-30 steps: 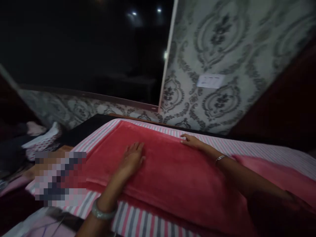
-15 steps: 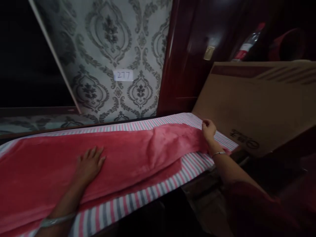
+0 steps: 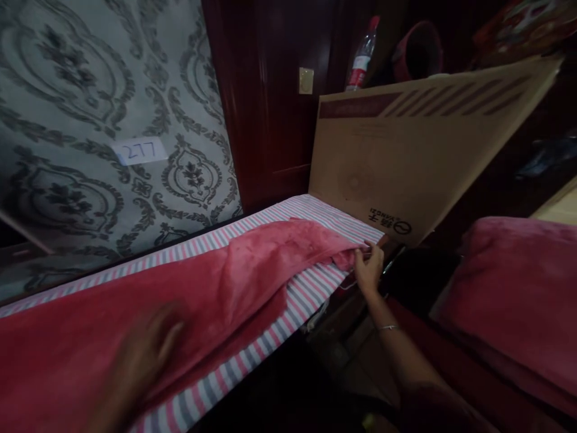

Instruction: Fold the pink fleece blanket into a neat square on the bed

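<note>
A long pink plush cloth [image 3: 189,282], folded and wrinkled toward its right end, lies on a striped cover [image 3: 322,294]. At the cloth's narrow right end, my right hand [image 3: 370,267] pinches its edge between thumb and fingers. My left hand [image 3: 151,343] is over the left part of the cloth, blurred by motion. Its thumb stands apart from the fingers and it holds nothing; I cannot tell whether it touches the cloth.
A large cardboard box [image 3: 406,162] leans behind the surface's right end. Above it stand a red-capped bottle [image 3: 360,57] and a dark red round container [image 3: 419,51]. Pink plush material [image 3: 523,294] sits at the right. A paper marked 277 [image 3: 140,150] is on the patterned wall.
The view has swung right, bringing the pink plush material into sight. My right hand has drawn the cloth's end toward the surface's front right corner. My left hand has shifted and blurred.
</note>
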Available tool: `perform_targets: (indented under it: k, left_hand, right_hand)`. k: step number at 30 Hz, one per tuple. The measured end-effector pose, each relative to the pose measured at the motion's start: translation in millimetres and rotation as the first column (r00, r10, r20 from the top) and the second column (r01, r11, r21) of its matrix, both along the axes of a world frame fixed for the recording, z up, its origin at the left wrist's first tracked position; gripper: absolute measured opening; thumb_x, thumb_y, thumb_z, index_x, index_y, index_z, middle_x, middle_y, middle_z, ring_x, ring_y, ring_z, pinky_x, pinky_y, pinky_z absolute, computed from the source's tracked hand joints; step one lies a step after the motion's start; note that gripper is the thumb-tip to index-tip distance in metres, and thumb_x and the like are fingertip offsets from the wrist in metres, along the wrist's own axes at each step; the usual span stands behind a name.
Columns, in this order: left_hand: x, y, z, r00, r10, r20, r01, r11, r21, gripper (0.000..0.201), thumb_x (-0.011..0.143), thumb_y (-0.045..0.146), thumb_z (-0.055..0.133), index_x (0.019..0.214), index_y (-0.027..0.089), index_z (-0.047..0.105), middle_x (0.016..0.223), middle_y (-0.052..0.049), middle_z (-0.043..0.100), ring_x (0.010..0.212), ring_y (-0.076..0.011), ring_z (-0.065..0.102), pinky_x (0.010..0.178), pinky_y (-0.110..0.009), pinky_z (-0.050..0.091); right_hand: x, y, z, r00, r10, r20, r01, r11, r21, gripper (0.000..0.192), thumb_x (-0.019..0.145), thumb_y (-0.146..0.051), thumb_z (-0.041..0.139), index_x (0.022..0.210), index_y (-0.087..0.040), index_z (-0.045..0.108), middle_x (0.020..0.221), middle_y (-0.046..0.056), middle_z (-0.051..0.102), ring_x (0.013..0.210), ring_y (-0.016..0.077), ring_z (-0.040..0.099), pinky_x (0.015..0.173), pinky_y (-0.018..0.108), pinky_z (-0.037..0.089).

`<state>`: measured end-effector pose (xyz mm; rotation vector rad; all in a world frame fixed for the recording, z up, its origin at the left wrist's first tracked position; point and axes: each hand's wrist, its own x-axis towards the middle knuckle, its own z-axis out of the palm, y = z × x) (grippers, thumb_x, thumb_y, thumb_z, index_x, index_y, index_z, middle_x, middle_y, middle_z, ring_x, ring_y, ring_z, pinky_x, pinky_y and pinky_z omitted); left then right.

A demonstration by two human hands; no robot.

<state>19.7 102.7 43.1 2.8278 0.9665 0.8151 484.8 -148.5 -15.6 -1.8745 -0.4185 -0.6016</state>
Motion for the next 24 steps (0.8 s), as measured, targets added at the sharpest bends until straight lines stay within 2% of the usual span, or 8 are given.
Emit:
perform_targets:
  k: [3,5,7,11,14,17,21,24]
  left_hand:
    - [46,-32,-15.2,0.958,-0.262,-0.120,0.267,0.963,0.030,0.057,0.085,0.055,0.059,0.132,0.023,0.059,0.136,-0.013,0.062,0.124,-0.0329,0.059,0.104,-0.047,0.050]
    - [75,-53,-23.8,0.926,-0.316,-0.208,0.326,0.945,0.016,0.064,0.083,0.051,0.063,0.138,0.018,0.055,0.141,-0.017,0.057,0.126,-0.0354,0.057,0.103,-0.049,0.049]
    - [97,-65,-29.6,0.916,-0.291,-0.277,0.300,0.954,-0.010,0.056,0.088,0.039,0.058,0.137,0.014,0.056,0.138,-0.020,0.059,0.126,-0.0356,0.057,0.102,-0.051,0.049]
    - [112,-57,-29.3,0.934,-0.219,-0.282,0.206,0.976,-0.073,0.044,0.087,0.011,0.041,0.124,0.016,0.065,0.122,-0.016,0.068,0.114,-0.0291,0.064,0.099,-0.047,0.051]
    - [104,-34,-9.2,0.974,-0.199,-0.107,0.179,0.969,-0.169,0.038,0.087,0.017,0.040,0.115,0.019,0.067,0.113,-0.011,0.072,0.103,-0.0241,0.068,0.092,-0.037,0.054]
    - [87,-11,30.1,0.985,-0.108,0.135,0.131,0.975,-0.179,0.039,0.089,0.030,0.037,0.113,0.019,0.065,0.110,-0.009,0.073,0.101,-0.0232,0.068,0.089,-0.033,0.055]
    - [65,7,80.7,0.964,0.027,0.265,-0.003,0.996,-0.090,0.037,0.084,0.033,0.040,0.109,0.019,0.063,0.105,-0.007,0.072,0.098,-0.0259,0.066,0.089,-0.038,0.054]
    - [53,15,93.1,0.959,0.063,0.278,-0.053,0.998,-0.043,0.034,0.083,0.034,0.041,0.107,0.021,0.062,0.104,-0.006,0.070,0.098,-0.0267,0.065,0.088,-0.039,0.053]
  right_hand:
    - [-17,-2,-4.4,0.997,0.068,-0.033,-0.072,0.984,-0.165,0.074,0.081,-0.051,0.056,0.144,-0.016,0.041,0.135,0.020,0.047,0.121,0.0320,0.051,0.099,0.046,0.046]
    - [-22,1,-3.2,0.992,0.111,-0.066,-0.126,0.951,-0.281,0.089,0.076,-0.048,0.064,0.152,-0.020,0.028,0.149,0.021,0.036,0.128,0.0354,0.047,0.094,0.047,0.049]
    - [-20,7,1.7,0.982,0.143,-0.125,-0.180,0.913,-0.367,0.094,0.074,-0.042,0.067,0.155,-0.023,0.023,0.150,0.020,0.036,0.124,0.0371,0.051,0.089,0.048,0.051]
    - [-7,18,22.6,0.962,0.180,-0.208,-0.257,0.854,-0.453,0.060,0.078,-0.023,0.055,0.138,-0.021,0.053,0.123,0.017,0.058,0.108,0.0336,0.059,0.091,0.046,0.050]
    - [5,26,49.1,0.980,0.173,-0.093,-0.195,0.915,-0.354,0.045,0.078,-0.014,0.044,0.117,-0.019,0.068,0.117,0.016,0.059,0.110,0.0306,0.057,0.094,0.043,0.049]
    - [12,36,83.0,0.983,0.132,0.129,-0.109,0.979,-0.174,0.046,0.078,-0.013,0.041,0.114,-0.020,0.068,0.127,0.014,0.054,0.120,0.0279,0.053,0.099,0.042,0.047]
    - [12,58,124.1,0.935,0.143,0.325,-0.119,0.988,-0.094,0.048,0.075,-0.010,0.041,0.114,-0.022,0.067,0.132,0.012,0.052,0.127,0.0261,0.048,0.108,0.043,0.041]
    - [9,82,141.6,0.914,0.213,0.346,-0.198,0.977,-0.079,0.048,0.073,-0.009,0.042,0.111,-0.021,0.067,0.129,0.012,0.054,0.124,0.0264,0.049,0.109,0.044,0.040]
